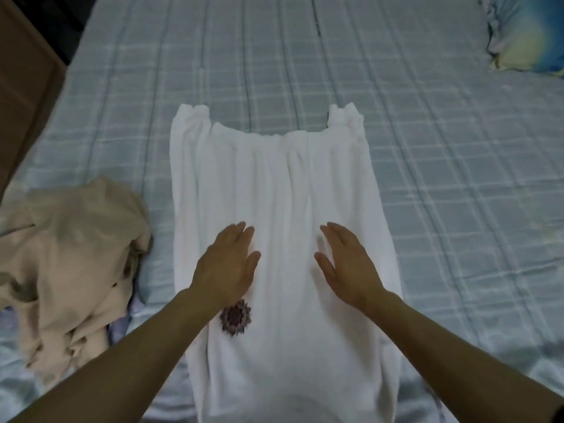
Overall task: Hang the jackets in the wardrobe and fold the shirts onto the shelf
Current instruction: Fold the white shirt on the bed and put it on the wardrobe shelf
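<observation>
Bed (427,178), pale blue check cover, carries everything. White shirt (274,193) spread flat mid-bed, sides apparently folded in to a long strip, so fold looks partway: prob. still needs crosswise folds, then shelf. Beige garment (70,254) heaped at left edge, untouched; jacket or shirt, can't tell. No wardrobe or shelf in view. Left hand (225,264) & right hand (348,264) both on shirt, fingers straight, close together, pressing flat, gripping nothing.
</observation>
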`<state>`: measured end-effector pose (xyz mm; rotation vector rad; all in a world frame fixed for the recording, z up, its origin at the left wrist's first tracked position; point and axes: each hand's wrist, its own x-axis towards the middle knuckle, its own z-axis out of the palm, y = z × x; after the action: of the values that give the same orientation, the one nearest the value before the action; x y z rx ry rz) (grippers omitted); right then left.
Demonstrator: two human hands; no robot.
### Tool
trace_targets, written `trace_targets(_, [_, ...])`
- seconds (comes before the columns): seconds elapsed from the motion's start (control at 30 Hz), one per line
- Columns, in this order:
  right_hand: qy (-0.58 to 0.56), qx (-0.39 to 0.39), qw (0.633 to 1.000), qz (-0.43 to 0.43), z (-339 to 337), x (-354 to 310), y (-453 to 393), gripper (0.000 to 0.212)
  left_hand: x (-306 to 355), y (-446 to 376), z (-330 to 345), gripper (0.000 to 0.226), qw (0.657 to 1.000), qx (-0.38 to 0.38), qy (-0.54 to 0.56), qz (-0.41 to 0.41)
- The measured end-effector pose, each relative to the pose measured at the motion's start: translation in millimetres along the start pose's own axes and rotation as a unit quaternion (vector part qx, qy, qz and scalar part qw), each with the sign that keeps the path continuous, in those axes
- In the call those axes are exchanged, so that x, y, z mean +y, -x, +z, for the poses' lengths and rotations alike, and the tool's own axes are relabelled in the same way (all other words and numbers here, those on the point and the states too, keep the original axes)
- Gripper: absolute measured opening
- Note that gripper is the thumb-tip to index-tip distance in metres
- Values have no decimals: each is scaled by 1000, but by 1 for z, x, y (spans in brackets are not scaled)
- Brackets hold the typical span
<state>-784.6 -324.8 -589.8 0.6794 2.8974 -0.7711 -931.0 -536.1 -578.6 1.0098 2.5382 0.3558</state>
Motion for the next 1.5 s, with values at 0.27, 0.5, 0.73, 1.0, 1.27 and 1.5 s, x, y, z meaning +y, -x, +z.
trace_targets(0.27, [147,3,989,-31,10,56,-149,70,-50,-130,16,65,989,42,-145,-9])
trace_targets(0.5, [209,33,977,-21,28,90,-161,71,-75,-143,36,68,985,60,-163,-20])
trace_targets(0.73, [177,-11,984,8,7,66,-162,69,-63,-142,14,68,988,28,-151,-19])
trace_targets(1.0, [138,74,985,-74,-37,56,-263,57,-92,-252,-64,50,986,113,-119,32])
trace_targets(1.27, [169,74,974,-133,-47,88,-326,51,-99,-311,-68,38,974,90,-196,64])
trace_targets(1.5, [250,137,953,-97,-50,105,-319,46,-123,-306,-70,36,962,133,-228,67])
